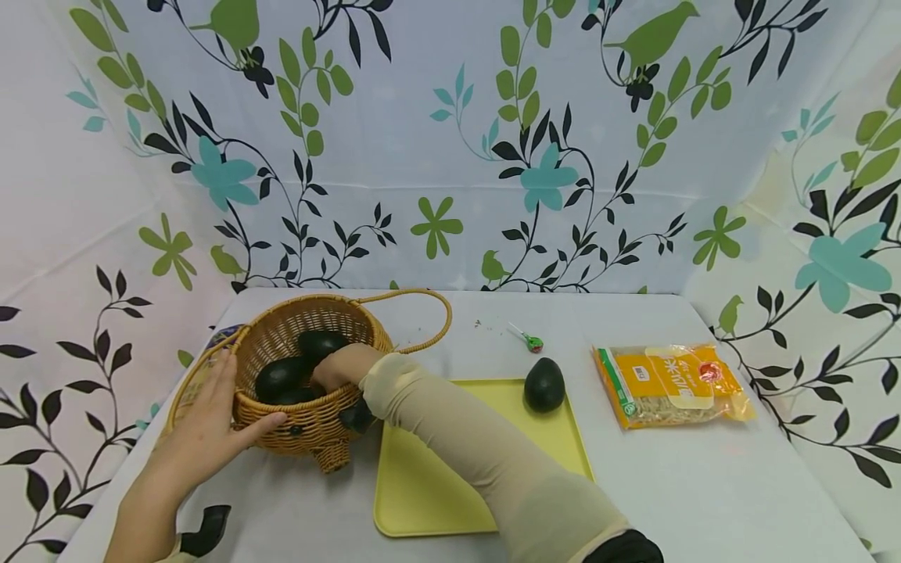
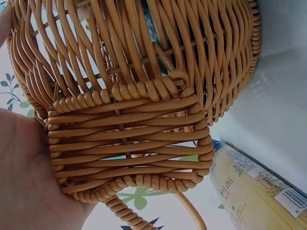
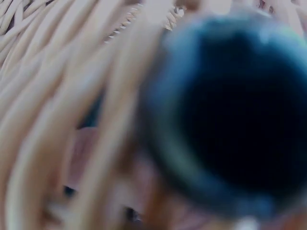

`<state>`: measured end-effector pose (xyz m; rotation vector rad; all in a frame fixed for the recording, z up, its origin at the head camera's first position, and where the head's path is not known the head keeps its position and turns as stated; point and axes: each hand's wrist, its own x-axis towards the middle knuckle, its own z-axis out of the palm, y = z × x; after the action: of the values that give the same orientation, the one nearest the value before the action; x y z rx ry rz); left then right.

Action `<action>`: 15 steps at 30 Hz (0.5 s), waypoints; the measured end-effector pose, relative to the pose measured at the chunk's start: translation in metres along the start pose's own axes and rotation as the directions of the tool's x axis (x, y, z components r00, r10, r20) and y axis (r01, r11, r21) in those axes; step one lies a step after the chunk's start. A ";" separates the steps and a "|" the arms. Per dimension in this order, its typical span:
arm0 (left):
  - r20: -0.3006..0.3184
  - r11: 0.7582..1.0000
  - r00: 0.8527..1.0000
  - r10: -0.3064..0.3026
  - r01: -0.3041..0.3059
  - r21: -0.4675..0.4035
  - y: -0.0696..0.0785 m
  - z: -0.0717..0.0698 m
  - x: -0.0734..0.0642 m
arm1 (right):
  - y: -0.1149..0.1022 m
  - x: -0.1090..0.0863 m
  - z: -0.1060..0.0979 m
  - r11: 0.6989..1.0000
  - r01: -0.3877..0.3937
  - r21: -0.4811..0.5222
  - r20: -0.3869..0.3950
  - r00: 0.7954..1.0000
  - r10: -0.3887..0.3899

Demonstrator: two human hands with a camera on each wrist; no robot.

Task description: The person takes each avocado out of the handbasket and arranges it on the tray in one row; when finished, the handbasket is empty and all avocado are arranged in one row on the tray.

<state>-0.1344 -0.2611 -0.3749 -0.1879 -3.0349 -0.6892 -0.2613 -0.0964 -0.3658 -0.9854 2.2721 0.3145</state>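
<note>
A brown wicker basket [image 1: 303,426] with a looped handle stands at the left, holding dark green avocados [image 1: 283,379]. My left hand [image 1: 204,426] lies against its left side, fingers straight and thumb extended toward the front wall. In the left wrist view, the palm [image 2: 29,167] is beside the woven wicker. Over the basket's right rim, my right hand [image 1: 348,366] reaches in among the avocados; its fingertips are hidden, so I cannot tell its grasp. Another avocado [image 1: 544,385] rests at the upper right of a yellow tray [image 1: 408,500]. A blurred dark round shape [image 3: 240,115] fills much of the right wrist view.
Right of the tray lies an orange-and-clear food packet [image 1: 672,387]. A green-wrapped lollipop [image 1: 533,342] is behind the tray. A yellow labelled package [image 2: 259,187] stands beside the basket, partly hidden in the head view. Patterned cloth [image 1: 436,156] hangs behind the white table.
</note>
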 end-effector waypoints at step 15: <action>0.000 1.000 1.000 0.011 -0.011 -0.010 0.000 -0.001 0.001 | 0.007 -0.007 -0.004 0.999 0.024 0.022 -0.182 0.983 -0.019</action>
<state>-0.1357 -0.2613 -0.3741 -0.2050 -3.0290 -0.7042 -0.2646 -0.0893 -0.3579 -1.0633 2.4207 0.1936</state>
